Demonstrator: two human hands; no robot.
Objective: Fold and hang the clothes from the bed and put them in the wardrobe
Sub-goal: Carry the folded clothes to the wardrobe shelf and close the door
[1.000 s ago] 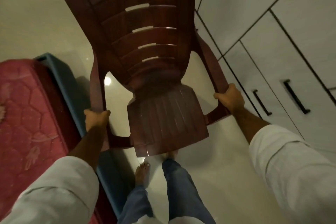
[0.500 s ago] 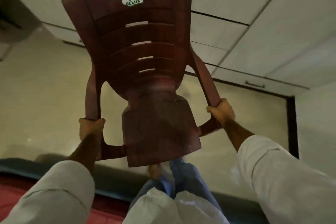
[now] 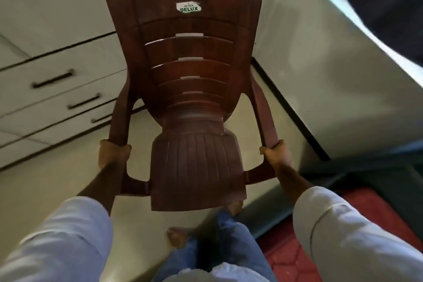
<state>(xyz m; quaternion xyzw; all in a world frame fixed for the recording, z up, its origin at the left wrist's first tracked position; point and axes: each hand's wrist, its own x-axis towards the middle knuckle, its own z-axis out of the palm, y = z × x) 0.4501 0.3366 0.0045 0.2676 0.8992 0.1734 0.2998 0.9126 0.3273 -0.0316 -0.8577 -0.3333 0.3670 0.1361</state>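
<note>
Brown plastic chair (image 3: 190, 103) hangs lifted off the floor (image 3: 57, 181), backrest far, seat near; its legs are hidden below the seat. Left hand (image 3: 113, 153) and right hand (image 3: 275, 152) each curl round an armrest. Wardrobe drawers (image 3: 57, 89) stand far left. Only a red bed (image 3: 304, 245) corner shows near right; no clothes visible.

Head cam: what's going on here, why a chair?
A person is carrying a brown plastic armchair off the floor, left hand gripping one armrest and right hand gripping the other, its back tipped away from them. White wardrobe drawers with dark handles lie to the left, and a red mattress shows at lower right. No clothes are in view, so nothing shows of the folding or hanging.
</note>
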